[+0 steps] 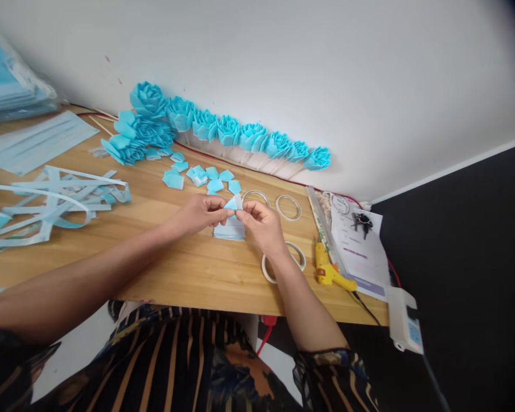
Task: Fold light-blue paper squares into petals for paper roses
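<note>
Between my two hands, over the middle of the table, is a small light-blue folded fabric piece. My left hand pinches its left side, and my right hand pinches its right lower edge. Just beneath them lies a stack of cut pale-blue fabric pieces, partly hidden by the fingers. Beyond my hands, several folded blue petals are scattered on the wood. Blue fabric flowers on thin sticks stand in a row along the wall, with more heaped at the row's left end.
Tape rolls lie right of my hands, one beneath my right forearm. A yellow glue gun, a ruler, papers and keys sit further right. Fabric strips, a flat blue sheet and a bagged stack occupy the left.
</note>
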{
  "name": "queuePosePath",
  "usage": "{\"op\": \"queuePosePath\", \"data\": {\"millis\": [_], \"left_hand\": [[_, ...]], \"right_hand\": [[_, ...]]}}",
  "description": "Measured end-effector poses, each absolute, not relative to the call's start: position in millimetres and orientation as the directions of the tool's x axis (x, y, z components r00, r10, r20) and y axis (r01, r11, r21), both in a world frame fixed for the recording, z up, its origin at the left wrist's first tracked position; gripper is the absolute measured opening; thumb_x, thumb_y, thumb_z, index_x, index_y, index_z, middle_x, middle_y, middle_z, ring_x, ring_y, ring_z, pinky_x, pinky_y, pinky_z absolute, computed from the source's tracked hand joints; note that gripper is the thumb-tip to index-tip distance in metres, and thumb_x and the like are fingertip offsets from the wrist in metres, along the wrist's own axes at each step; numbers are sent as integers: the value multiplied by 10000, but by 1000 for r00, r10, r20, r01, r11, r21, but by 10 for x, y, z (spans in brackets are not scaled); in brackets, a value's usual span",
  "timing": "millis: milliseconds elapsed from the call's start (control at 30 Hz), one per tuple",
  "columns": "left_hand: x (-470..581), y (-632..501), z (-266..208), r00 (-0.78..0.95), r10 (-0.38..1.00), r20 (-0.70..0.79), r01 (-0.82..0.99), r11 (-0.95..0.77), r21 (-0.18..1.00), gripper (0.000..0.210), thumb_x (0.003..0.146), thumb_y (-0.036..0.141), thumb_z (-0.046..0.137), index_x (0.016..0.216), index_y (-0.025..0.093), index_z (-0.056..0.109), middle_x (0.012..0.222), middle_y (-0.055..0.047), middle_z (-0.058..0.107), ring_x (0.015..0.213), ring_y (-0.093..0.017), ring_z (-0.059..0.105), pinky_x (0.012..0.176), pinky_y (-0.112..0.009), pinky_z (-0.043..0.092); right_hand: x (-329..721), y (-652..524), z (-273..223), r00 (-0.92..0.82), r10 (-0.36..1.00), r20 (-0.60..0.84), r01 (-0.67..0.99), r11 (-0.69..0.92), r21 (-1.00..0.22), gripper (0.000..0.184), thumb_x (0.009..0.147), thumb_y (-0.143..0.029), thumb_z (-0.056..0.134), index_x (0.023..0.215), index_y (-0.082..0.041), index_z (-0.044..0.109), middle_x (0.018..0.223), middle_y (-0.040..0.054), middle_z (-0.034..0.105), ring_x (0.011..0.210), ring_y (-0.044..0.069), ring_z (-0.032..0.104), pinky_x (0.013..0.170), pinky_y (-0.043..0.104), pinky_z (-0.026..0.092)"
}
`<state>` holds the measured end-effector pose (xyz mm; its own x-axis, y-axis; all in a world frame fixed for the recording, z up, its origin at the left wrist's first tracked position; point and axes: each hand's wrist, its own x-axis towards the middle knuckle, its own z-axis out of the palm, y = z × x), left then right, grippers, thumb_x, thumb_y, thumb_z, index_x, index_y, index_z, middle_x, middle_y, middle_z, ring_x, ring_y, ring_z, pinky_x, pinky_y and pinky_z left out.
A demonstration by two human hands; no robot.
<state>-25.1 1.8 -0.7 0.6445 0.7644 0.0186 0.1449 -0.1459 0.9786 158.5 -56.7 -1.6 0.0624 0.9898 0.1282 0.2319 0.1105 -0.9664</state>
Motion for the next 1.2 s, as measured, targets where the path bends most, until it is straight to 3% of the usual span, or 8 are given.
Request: {"op": "queuePosePath", "data": {"millis": [233,400,667,900,1067,1200], "left_hand": [[-249,8,11,653,757,5,139,-127,982,300,782,407,629,628,156,573,546,16,540,516,-86,470,493,-209,338],[-242,-7,7,664,748,8,145,-139,980,309,785,397,619,610,153,542,546,24,509,516,-78,438,486,-204,318],[-234,-11,20,658,753,20,119,-130,984,322,795,422,630,631,153,568,582,4,557,548,-92,488,510,-208,359],[-241,-2,-16,736,676,-44,152,-102,983,326,785,431,634,631,154,562,559,28,525,525,-79,461,506,-203,337],[-245,0,-33,750,659,-56,174,-114,978,307,794,412,624,644,149,575,561,30,527,519,-75,448,503,-203,320],[-250,8,-6,761,645,-61,128,-57,990,282,782,392,653,654,152,581,572,32,540,530,-77,481,522,-202,373]], "right_hand": [[1575,-581,2,52,993,109,253,92,-963,257,791,-466,682,840,-213,684,752,-6,653,695,132,580,658,267,475],[1571,-596,21,31,993,111,299,97,-949,239,799,-440,681,770,-205,648,692,-21,602,629,109,514,600,245,424],[1544,-599,-15,51,989,140,286,119,-951,271,831,-471,647,785,-204,634,705,-26,587,648,110,526,629,247,446],[1554,-612,-6,43,987,152,301,132,-944,238,790,-431,703,917,-230,699,735,-24,620,662,120,564,626,244,457],[1545,-621,4,52,971,232,363,198,-911,159,799,-377,710,856,-228,716,763,-11,671,678,131,596,644,259,473],[1541,-642,60,15,927,376,533,310,-787,100,862,-314,655,871,-252,733,847,7,723,794,162,647,753,307,507]]}}
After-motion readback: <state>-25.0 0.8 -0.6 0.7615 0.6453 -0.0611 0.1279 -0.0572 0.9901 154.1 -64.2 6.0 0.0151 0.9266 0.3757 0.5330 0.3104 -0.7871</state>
